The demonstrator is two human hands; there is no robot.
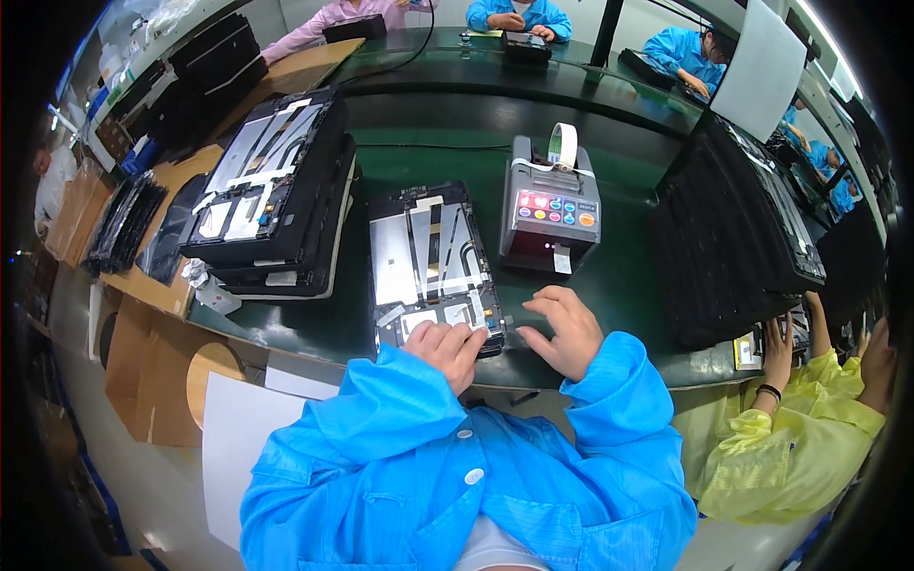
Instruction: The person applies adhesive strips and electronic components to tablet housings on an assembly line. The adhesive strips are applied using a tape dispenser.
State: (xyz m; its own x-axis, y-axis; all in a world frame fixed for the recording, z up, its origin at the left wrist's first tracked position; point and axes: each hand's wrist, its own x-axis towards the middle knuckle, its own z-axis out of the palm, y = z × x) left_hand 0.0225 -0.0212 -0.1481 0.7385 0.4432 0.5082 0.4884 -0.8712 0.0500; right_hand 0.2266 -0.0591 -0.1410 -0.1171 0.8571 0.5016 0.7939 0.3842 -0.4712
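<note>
An opened flat electronic device lies on the green bench in front of me. Its silver plates, black ribbon cables and white tape strips show. My left hand rests on its near end, fingers laid over the edge, gripping nothing that I can see. Beside the near right corner, my right hand is open, thumb and fingers apart, pointing at that corner. Just behind it stands a grey tape dispenser with coloured buttons; a white strip sticks out of its front. A tape roll sits on top.
At the left is a stack of similar devices, with crumpled white material beside it. A tall black stack stands at the right. A person in a yellow sleeve works there. Other people sit across the bench. A cardboard box stands lower left.
</note>
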